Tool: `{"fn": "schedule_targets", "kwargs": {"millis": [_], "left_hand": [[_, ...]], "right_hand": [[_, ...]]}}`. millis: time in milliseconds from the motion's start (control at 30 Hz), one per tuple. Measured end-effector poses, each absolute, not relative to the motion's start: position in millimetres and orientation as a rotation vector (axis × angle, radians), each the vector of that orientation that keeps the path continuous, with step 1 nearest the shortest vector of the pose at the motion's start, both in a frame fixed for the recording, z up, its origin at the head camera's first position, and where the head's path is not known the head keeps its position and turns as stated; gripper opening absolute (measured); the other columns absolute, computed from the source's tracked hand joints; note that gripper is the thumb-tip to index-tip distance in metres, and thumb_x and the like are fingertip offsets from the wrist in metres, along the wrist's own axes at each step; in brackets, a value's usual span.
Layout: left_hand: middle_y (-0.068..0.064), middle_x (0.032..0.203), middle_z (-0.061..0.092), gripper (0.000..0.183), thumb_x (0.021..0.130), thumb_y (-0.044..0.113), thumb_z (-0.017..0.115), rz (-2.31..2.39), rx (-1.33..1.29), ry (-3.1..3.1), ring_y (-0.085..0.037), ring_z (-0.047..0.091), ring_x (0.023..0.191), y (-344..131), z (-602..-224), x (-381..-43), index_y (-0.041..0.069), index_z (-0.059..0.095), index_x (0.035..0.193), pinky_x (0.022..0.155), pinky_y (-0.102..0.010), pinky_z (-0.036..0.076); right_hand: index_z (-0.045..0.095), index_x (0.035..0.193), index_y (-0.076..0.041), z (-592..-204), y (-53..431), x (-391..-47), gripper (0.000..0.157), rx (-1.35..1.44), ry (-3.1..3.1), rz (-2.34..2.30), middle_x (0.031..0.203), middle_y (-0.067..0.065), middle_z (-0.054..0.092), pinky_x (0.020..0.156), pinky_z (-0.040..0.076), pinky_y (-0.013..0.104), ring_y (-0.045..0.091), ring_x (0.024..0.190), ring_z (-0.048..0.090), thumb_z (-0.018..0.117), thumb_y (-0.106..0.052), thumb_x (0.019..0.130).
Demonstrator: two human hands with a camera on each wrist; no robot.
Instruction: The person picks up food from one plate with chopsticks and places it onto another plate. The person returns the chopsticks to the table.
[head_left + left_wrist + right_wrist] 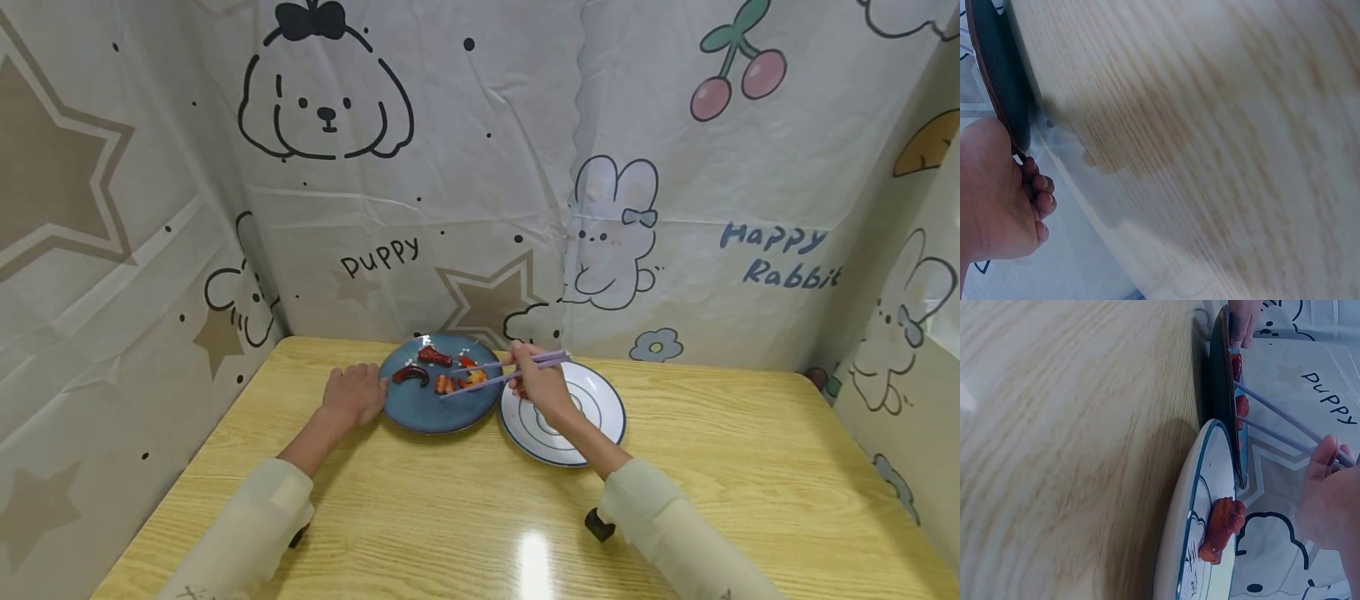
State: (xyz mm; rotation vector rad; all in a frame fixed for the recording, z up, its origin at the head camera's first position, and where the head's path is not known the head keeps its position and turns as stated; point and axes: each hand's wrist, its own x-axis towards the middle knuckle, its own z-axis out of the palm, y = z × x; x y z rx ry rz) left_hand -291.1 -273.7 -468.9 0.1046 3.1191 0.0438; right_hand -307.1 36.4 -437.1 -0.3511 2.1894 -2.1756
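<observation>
My left hand [356, 394] holds the left rim of a blue plate [420, 417], its fingers curled at the edge in the left wrist view. In my right hand [543, 387] is a pair of purple chopsticks [551, 358], their tips apart over the blue plate's food. That plate bears a reddish piece [435, 357], a dark curved piece [410, 376], a ribbed orange-red piece [445, 384] and a yellow-red piece [476, 377]. Beneath my right wrist lies a white plate [611, 408] with blue rings. A reddish-brown drumstick-like piece [1222, 528] lies on it.
Both plates stand side by side near the back edge of a wood-grain table [420, 517]. A printed cloth [480, 167] hangs close behind them and along the sides. Small dark objects [817, 377] lie at the back right corner.
</observation>
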Motion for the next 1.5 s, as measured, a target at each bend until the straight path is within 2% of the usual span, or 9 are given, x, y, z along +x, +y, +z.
{"fn": "schedule_targets", "kwargs": {"millis": [233,433,567,800,1000,1267,1500], "left_hand": [[-0.019,0.103,0.058,0.036,0.107,0.026,0.036,0.061,0.096,3.119,-0.037,0.056,0.102,-273,-469,-291,-0.005,0.054,0.108,0.083,-0.049,0.037],[-0.020,0.103,0.058,0.035,0.107,0.026,0.036,0.059,0.084,3.124,-0.037,0.056,0.102,-274,-469,-291,-0.005,0.054,0.109,0.083,-0.050,0.037],[-0.019,0.102,0.058,0.035,0.107,0.025,0.036,0.058,0.082,3.124,-0.037,0.056,0.101,-274,-469,-291,-0.005,0.054,0.108,0.083,-0.050,0.037],[-0.020,0.102,0.058,0.035,0.107,0.025,0.036,0.036,0.097,3.131,-0.037,0.056,0.101,-274,-470,-292,-0.005,0.053,0.108,0.083,-0.050,0.038],[-0.022,0.105,0.059,0.036,0.107,0.025,0.036,0.042,0.089,3.124,-0.039,0.056,0.102,-274,-470,-291,-0.006,0.053,0.108,0.085,-0.052,0.038],[-0.021,0.104,0.059,0.036,0.107,0.026,0.036,0.057,0.084,3.120,-0.038,0.056,0.102,-275,-471,-291,-0.005,0.053,0.108,0.084,-0.051,0.038],[-0.021,0.102,0.059,0.035,0.107,0.025,0.036,0.057,0.093,3.123,-0.038,0.056,0.099,-274,-470,-291,-0.005,0.053,0.106,0.082,-0.050,0.038]], "right_hand": [[0.063,0.095,0.009,-440,31,-311,0.042,-0.361,2.240,-2.138,0.058,0.003,0.058,0.044,0.039,0.023,0.010,0.048,0.053,0.050,-0.030,0.105],[0.063,0.093,0.010,-443,24,-314,0.042,-0.358,2.210,-2.170,0.060,0.004,0.058,0.050,0.048,0.023,0.009,0.052,0.056,0.050,-0.028,0.105],[0.064,0.093,0.010,-443,23,-314,0.042,-0.348,2.221,-2.167,0.061,0.004,0.058,0.052,0.049,0.023,0.009,0.054,0.057,0.049,-0.027,0.106],[0.063,0.098,0.014,-443,27,-313,0.047,-0.326,2.264,-2.135,0.059,0.003,0.058,0.050,0.046,0.025,0.009,0.050,0.055,0.048,-0.029,0.106],[0.064,0.097,0.011,-443,28,-311,0.052,-0.300,2.320,-2.115,0.060,0.004,0.060,0.047,0.042,0.026,0.011,0.049,0.057,0.047,-0.038,0.106],[0.066,0.092,0.010,-444,26,-309,0.054,-0.263,2.411,-2.120,0.059,0.006,0.061,0.050,0.050,0.035,0.012,0.049,0.058,0.044,-0.037,0.106],[0.065,0.091,0.008,-442,27,-310,0.052,-0.186,2.359,-2.203,0.058,0.006,0.061,0.043,0.044,0.026,0.012,0.045,0.056,0.043,-0.037,0.106]]}}
